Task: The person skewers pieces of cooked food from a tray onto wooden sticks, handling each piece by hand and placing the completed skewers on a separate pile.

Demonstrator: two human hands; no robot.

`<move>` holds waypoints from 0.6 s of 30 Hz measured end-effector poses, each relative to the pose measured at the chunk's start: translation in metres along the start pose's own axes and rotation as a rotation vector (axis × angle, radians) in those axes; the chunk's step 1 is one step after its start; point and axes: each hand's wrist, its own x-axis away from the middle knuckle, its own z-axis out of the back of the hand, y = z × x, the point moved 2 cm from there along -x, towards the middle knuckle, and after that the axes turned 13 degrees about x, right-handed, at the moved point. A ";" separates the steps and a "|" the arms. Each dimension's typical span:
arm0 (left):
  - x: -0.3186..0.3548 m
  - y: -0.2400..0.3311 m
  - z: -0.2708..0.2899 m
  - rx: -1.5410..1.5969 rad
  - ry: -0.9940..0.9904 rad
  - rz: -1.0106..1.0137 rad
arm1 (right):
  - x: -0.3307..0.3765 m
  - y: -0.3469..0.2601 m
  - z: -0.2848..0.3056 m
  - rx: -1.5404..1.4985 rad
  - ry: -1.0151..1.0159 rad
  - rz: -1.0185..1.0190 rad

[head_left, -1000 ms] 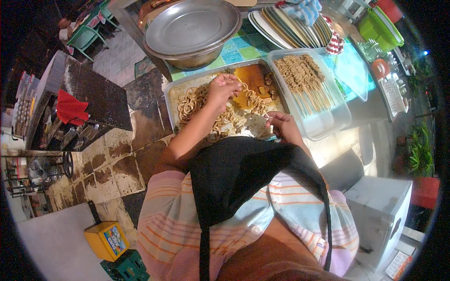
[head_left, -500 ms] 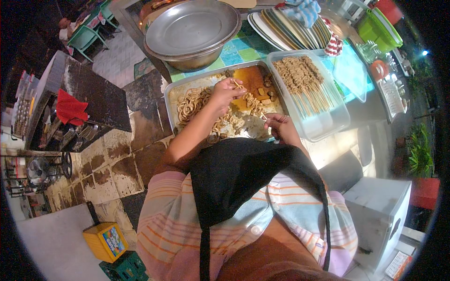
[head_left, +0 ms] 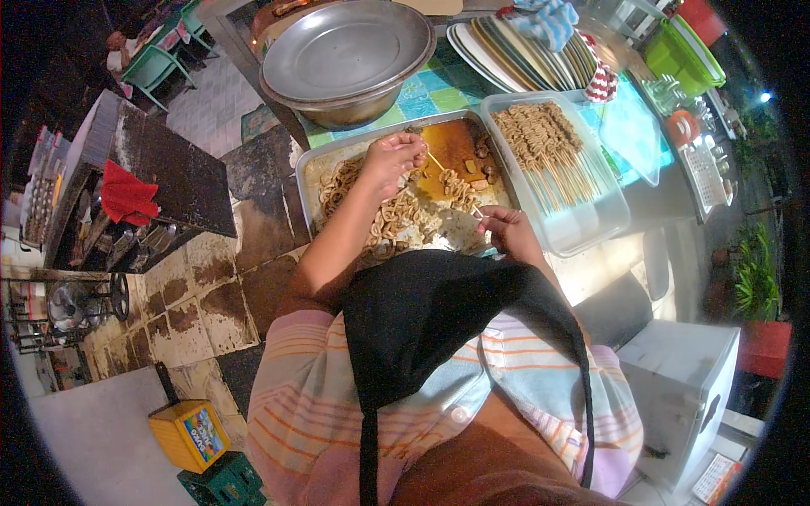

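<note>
A thin wooden skewer [head_left: 435, 161] runs slantwise over a metal tray [head_left: 305, 179], with coiled brown intestine pieces [head_left: 458, 192] bunched along its lower part. My right hand [head_left: 508, 230] pinches the skewer's lower end at the tray's right side. At the upper tip, the fingers of my left hand [head_left: 395, 160] are pressed together on the stick; whether they also hold a piece is hidden. Loose curly intestines [head_left: 393, 218] lie in the tray's left and near part, under my left forearm. Brown sauce [head_left: 447, 139] with a few dark chunks covers its far right.
Right of the tray, a clear plastic container [head_left: 564, 234] holds many finished skewers. Behind stand a large metal pan [head_left: 346, 46] and a row of plates [head_left: 506, 55] with a blue cloth [head_left: 548, 25] on top. A white box [head_left: 675, 371] stands at my right.
My left hand has moved left and slightly up, baring more of the skewer's upper part. My right hand stays nearly in place, still gripping the lower end.
</note>
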 end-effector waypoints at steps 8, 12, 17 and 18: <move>0.000 0.011 0.005 -0.015 0.044 0.012 | 0.002 -0.004 0.003 0.057 -0.063 -0.001; -0.002 0.011 0.008 0.030 0.049 0.015 | 0.002 -0.004 0.005 0.052 -0.064 -0.004; 0.000 0.011 0.008 0.050 0.051 0.018 | 0.000 -0.002 0.006 0.062 -0.065 0.021; 0.000 0.010 0.009 0.058 0.050 0.023 | 0.001 -0.003 0.006 0.062 -0.065 0.021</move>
